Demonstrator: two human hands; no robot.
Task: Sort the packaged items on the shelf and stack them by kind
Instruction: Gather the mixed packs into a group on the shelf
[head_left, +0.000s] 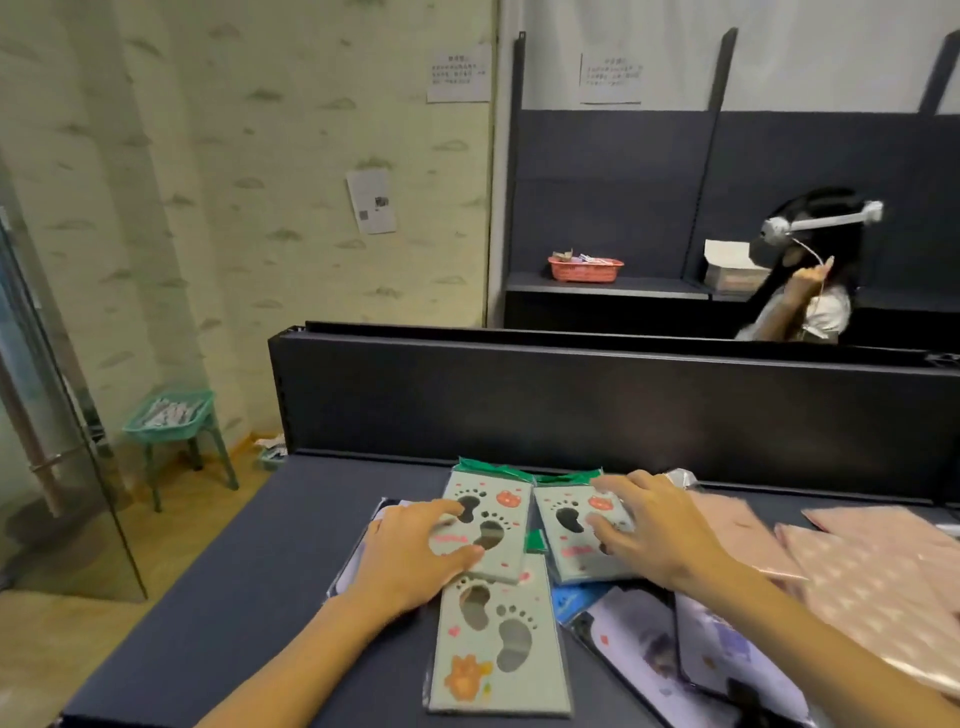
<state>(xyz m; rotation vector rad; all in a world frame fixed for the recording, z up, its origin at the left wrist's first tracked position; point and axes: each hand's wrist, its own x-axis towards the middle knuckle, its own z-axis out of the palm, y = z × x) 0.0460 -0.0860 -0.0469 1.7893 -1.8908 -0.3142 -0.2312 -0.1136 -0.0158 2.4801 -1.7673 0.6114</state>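
On the dark shelf (218, 597), three pale green footprint packs lay close together among other packaged items. The left hand (415, 551) rested on the left pack (501, 525), its fingers curled over the upper face and its thumb along the near edge, gripping it. The right hand (649, 525) lay on the right pack (569, 525), fingers spread and bent over it; whether it truly gripped could not be told. The third pack (498, 649) lay nearer the person, partly under the left pack. Pink packets (872, 582) were spread at the right, well apart from the green ones, and glossy printed packs (675, 644) lay beneath the right forearm.
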